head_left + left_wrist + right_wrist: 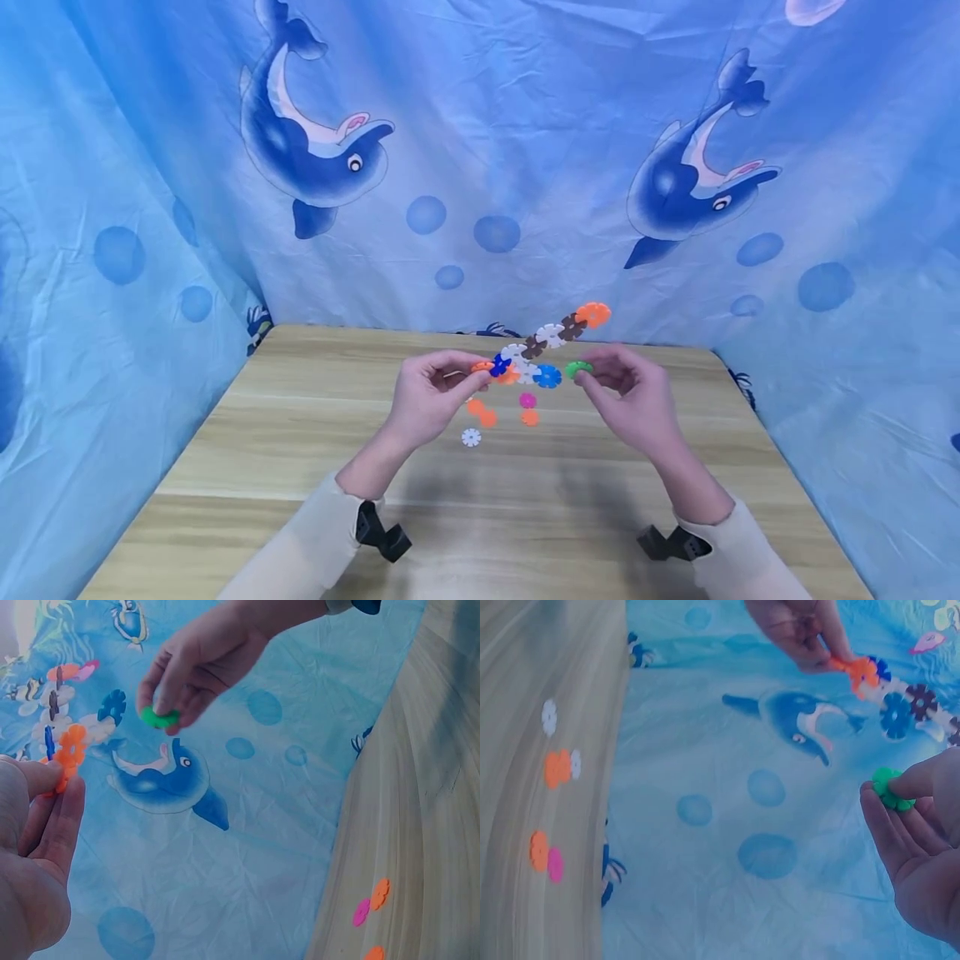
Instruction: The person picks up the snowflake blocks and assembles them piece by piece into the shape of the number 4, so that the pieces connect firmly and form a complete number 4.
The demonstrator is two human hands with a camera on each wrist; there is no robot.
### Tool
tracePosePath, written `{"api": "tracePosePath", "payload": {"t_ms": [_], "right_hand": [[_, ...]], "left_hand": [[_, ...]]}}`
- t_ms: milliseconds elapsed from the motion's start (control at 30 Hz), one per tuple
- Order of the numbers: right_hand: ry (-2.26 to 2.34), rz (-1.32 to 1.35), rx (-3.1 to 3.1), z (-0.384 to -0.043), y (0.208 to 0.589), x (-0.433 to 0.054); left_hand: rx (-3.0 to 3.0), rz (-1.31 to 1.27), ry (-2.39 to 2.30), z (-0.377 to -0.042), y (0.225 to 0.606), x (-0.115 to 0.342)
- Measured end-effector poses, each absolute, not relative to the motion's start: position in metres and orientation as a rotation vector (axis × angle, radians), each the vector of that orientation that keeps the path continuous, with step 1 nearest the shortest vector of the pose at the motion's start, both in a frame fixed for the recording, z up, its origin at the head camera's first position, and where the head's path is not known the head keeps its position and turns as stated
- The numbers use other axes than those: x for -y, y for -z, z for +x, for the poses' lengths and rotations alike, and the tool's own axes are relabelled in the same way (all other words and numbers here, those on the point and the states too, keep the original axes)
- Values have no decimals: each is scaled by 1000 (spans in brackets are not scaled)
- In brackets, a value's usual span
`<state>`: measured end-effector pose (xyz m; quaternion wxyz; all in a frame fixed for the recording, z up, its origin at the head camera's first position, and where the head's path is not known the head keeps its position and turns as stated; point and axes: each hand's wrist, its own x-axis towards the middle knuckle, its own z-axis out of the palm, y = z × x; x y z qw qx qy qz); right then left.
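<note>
Held up over the table, my left hand [426, 398] pinches an orange end of a joined chain of plastic snowflake discs [551, 336]. Dark blue, white, brown and orange discs run from there up and to the right. A shorter branch leads to a light blue disc [549, 377] facing my right hand [637, 400]. Between its thumb and fingers, that hand pinches a green snowflake disc [892, 789]. A small gap separates the green disc from the light blue one.
Loose snowflake discs lie on the wooden table [300, 467] below the hands: a white one [471, 437], a pink one [528, 401] and several orange ones, such as this orange disc [530, 417]. A blue dolphin-print curtain [480, 150] hangs behind and along the sides.
</note>
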<state>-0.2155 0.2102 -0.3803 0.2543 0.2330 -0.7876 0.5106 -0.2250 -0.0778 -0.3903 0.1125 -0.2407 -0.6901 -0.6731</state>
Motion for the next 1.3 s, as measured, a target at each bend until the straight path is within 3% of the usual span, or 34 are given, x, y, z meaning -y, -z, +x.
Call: {"api": "tracePosePath", "payload": {"t_ms": [433, 1300], "right_hand": [[-1448, 793, 1971, -208, 372, -211], [-1488, 805, 2001, -205, 379, -204]], "left_hand": [[2012, -718, 1997, -230, 390, 73], [2028, -696, 1990, -226, 396, 75]]}}
